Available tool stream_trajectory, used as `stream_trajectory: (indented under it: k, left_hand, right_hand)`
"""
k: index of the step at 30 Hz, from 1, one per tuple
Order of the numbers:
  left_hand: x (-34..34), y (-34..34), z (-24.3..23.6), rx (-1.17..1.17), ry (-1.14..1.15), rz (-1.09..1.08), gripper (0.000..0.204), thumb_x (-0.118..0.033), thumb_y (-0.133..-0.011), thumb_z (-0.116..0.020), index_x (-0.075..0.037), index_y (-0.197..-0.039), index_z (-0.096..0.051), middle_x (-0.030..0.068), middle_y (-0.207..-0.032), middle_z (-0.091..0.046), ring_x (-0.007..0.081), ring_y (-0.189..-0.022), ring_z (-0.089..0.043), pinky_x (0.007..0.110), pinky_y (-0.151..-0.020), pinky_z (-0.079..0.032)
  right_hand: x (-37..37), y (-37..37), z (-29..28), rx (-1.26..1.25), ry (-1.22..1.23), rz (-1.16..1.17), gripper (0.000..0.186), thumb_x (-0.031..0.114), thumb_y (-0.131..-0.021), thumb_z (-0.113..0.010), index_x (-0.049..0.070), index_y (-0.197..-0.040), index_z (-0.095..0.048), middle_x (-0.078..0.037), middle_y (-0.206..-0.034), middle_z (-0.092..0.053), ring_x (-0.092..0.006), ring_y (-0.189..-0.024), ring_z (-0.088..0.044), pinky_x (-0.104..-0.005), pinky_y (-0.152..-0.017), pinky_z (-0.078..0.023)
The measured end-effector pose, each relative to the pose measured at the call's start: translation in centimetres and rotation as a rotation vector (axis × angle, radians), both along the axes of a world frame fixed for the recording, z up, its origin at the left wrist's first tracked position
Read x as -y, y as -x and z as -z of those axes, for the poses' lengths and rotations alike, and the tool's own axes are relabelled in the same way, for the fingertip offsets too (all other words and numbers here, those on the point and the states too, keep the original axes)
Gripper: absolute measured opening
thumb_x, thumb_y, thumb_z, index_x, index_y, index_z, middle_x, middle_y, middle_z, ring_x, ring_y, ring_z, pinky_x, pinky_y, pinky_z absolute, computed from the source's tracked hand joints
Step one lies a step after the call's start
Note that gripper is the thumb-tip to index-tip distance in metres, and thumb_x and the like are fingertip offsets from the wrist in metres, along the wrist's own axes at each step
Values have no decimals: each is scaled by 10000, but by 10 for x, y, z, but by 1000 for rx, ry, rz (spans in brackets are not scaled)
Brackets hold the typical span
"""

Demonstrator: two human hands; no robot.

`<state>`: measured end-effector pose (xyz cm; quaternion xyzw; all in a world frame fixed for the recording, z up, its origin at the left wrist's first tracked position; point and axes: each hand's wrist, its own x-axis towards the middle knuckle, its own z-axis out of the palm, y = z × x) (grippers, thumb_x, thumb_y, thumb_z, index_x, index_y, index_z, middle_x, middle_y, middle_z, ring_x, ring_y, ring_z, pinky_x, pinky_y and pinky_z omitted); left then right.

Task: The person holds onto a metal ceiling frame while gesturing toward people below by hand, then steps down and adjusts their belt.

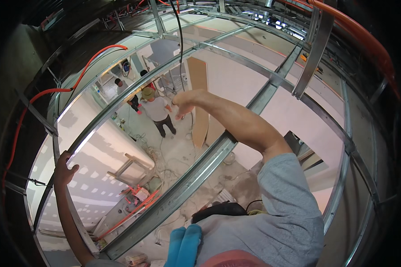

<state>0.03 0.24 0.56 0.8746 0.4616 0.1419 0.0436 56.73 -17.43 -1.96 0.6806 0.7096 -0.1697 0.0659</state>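
My left hand [64, 170] is wrapped round a long curved metal ceiling channel [95, 126] at the left, its thumb sticking out. My right arm reaches across a wide diagonal metal channel [171, 192], the forearm passing over it. Out past that channel, my right hand [185, 101] hangs bent at the wrist with its fingers apart and nothing visible in them. Closest to this hand is a thin black cable [181, 49] that drops from above and runs down behind it; whether they touch I cannot tell.
Metal framing surrounds me, with orange conduit [89, 66] at the left and more orange pipe [352, 22] at the upper right. Far below, a person in a hat [156, 109] stands on the floor among cables, with others behind. A wooden frame [131, 171] leans near the patched wall.
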Motion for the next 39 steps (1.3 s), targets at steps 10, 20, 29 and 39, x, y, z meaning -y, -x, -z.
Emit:
stream_trajectory:
  k: [10,20,29,39]
  left_hand:
    - [-6,6,4,0,9,10,631,-99,-729,-848,-26,-1271,-535,176,-1445,-527,333,-1287,-556,399,-1087,-446]
    - [-6,9,4,-9,-12,30,621,-82,-727,-848,-38,-1261,-533,169,-1435,-536,325,-1286,-554,392,-1089,-442]
    - [-6,2,4,-6,-8,45,612,-54,-732,-829,-31,-1267,-532,162,-1398,-548,322,-1282,-541,395,-1101,-416]
    - [-2,-3,-1,-40,-4,5,614,-94,-745,-836,-41,-1280,-541,185,-1461,-518,333,-1319,-531,395,-1111,-418]
  right_hand:
    - [2,4,-4,23,-13,1,680,470,-820,-769,-8,-1279,-617,-211,-1221,-680,-366,-1149,-646,-438,-948,-520]
    - [-16,-5,14,-34,49,11,592,453,-807,-780,53,-1227,-664,-196,-1166,-695,-354,-1113,-660,-447,-907,-530]
    - [-28,-12,22,58,24,62,579,490,-799,-788,76,-1195,-696,-175,-1157,-707,-356,-1075,-674,-460,-877,-538]
    - [-7,-6,4,84,-19,55,663,515,-812,-780,58,-1276,-654,-180,-1225,-687,-353,-1133,-659,-464,-922,-536]
